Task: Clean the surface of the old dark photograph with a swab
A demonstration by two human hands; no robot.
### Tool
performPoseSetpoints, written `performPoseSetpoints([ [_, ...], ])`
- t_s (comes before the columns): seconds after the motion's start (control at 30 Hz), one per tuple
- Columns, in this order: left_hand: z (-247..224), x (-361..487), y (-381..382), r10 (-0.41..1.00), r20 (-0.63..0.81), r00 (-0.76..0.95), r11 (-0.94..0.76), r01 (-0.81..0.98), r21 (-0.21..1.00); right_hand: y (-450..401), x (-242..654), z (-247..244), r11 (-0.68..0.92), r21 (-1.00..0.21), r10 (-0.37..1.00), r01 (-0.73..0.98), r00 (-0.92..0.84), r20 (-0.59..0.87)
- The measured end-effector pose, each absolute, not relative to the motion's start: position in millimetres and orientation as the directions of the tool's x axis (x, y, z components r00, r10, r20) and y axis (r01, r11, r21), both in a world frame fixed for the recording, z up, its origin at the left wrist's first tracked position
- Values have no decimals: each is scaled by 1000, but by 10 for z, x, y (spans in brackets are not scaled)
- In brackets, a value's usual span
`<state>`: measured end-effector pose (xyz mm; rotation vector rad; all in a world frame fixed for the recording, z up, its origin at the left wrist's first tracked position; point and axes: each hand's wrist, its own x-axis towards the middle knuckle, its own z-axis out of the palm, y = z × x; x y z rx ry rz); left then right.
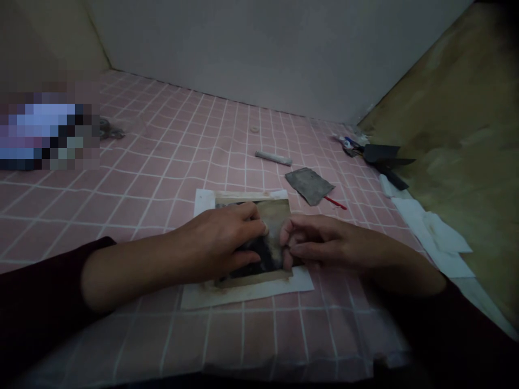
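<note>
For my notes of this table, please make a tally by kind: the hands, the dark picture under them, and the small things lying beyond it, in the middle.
Hands: 2 (left hand, right hand)
Dark picture: 1
Grey sheet: 1
Red stick: 1
Grey rod: 1
Pale ring: 1
Total: 7

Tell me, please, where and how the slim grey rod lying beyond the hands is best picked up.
I would pinch the rod at mid-length from above, fingertips on its near and far sides: it lies flat, long and narrow, running roughly left to right.
</note>
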<state>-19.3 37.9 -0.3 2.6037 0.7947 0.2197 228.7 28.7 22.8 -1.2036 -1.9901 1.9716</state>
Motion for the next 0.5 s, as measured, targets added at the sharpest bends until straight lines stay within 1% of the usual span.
performPoseSetpoints([
  [0.1,13,-195,374,566,27,824,-750,502,431,296,2334,218,-152,-890,547,429,-714,-438],
  [0.2,26,-198,368,569,14,822,-742,506,439,304,2325,182,-152,-896,555,417,-714,-427],
  [0.37,27,-201,363,575,4,818,-732,512,449,310,2229,111,-148,-931,569,334,-741,-357],
  [0.5,26,-193,364,577,15,817,-737,513,439,290,2261,141,-196,-898,588,394,-686,-429],
])
